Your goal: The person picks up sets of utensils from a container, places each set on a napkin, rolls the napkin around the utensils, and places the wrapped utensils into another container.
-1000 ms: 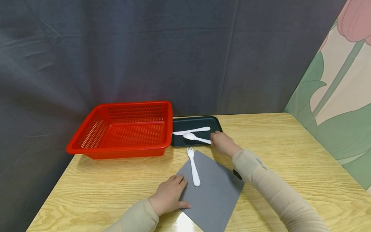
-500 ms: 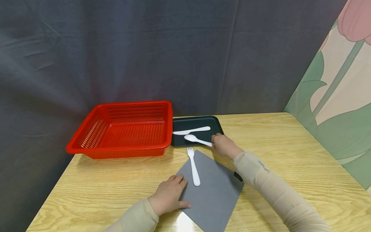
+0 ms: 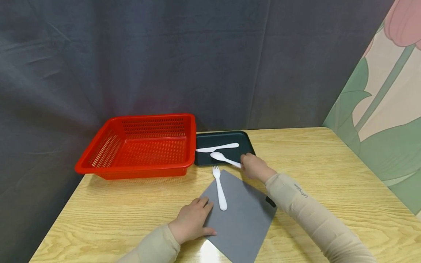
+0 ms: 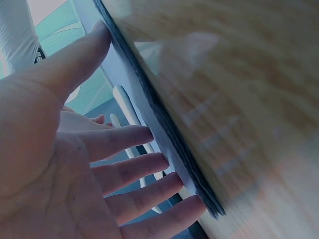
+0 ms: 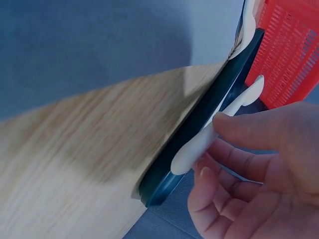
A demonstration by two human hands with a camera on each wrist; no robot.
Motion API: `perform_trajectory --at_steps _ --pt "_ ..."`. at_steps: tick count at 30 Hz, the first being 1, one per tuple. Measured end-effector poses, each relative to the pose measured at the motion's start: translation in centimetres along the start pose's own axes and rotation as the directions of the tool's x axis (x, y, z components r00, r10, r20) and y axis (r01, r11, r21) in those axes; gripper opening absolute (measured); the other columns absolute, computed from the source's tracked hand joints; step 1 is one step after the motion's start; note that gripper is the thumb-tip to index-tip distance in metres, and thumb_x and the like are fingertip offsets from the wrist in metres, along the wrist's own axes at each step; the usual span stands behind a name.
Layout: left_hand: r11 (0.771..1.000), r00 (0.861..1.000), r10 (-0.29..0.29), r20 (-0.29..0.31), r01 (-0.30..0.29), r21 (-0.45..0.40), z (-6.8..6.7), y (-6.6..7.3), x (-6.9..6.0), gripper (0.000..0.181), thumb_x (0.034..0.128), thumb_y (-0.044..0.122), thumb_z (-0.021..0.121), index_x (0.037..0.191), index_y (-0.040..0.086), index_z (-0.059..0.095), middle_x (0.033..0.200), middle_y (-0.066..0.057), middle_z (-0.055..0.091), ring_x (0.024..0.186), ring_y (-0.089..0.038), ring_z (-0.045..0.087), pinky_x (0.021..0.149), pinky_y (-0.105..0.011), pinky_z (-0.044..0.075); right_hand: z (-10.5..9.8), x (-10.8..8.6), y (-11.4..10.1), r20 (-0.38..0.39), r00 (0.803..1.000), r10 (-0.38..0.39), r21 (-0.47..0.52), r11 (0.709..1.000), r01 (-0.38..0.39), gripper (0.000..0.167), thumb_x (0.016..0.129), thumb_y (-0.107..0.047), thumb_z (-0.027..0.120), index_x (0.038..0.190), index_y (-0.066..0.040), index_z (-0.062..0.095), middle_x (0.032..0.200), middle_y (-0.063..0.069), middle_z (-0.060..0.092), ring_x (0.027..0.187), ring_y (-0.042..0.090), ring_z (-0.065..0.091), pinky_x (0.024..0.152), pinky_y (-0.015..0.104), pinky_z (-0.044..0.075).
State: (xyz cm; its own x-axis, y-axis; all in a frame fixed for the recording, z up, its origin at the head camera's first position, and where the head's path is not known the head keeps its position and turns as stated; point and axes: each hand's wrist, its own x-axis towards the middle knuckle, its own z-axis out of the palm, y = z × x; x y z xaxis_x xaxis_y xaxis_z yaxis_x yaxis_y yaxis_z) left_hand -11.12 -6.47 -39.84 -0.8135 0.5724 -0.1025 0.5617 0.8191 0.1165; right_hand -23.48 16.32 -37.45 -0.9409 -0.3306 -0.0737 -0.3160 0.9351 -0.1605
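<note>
Right of centre, the right hand (image 3: 254, 167) pinches the white spoon (image 3: 221, 157) by its handle (image 5: 188, 155); the long axis runs toward the upper left, bowl (image 3: 216, 156) over the black tray (image 3: 227, 137). The left hand (image 3: 192, 221), farther off at lower centre, rests fingers apart on the grey napkin (image 3: 245, 219).

Both sleeves (image 3: 323, 224) are beige, the right one bearing a dark marking (image 3: 300, 190), possibly lettering.

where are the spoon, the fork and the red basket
Spoon (image 3: 219, 156): head view, on its bowl.
Fork (image 3: 219, 190): head view, on its handle.
Red basket (image 3: 152, 151): head view, on its bare bottom.
</note>
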Motion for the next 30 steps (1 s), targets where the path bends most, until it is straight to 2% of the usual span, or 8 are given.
perform_trajectory --at_steps 11,30 --pt "1.0 1.0 0.001 -0.009 -0.001 -0.008 0.0 0.04 -0.25 0.075 0.0722 0.055 0.071 0.127 0.006 0.055 0.128 -0.012 0.055 0.114 -0.028 0.055 0.077 -0.038 0.053 0.35 -0.03 -0.02 0.043 0.999 0.012 0.051 0.999 -0.014 0.006 0.084 -0.004 0.06 0.088 0.0 0.06 0.08 0.011 0.058 0.069 0.019 0.052 0.062 0.032 0.048" --pt "1.0 1.0 0.002 -0.01 -0.002 0.004 0.17 -0.03 -0.12 0.076 0.0719 0.057 0.071 0.127 0.007 0.056 0.127 -0.011 0.055 0.113 -0.027 0.055 0.077 -0.037 0.053 0.77 -0.27 -0.38 0.099 0.995 0.011 0.078 0.997 -0.019 0.009 0.084 -0.009 0.061 0.084 0.0 0.06 0.072 0.007 0.057 0.064 0.017 0.049 0.06 0.029 0.045"
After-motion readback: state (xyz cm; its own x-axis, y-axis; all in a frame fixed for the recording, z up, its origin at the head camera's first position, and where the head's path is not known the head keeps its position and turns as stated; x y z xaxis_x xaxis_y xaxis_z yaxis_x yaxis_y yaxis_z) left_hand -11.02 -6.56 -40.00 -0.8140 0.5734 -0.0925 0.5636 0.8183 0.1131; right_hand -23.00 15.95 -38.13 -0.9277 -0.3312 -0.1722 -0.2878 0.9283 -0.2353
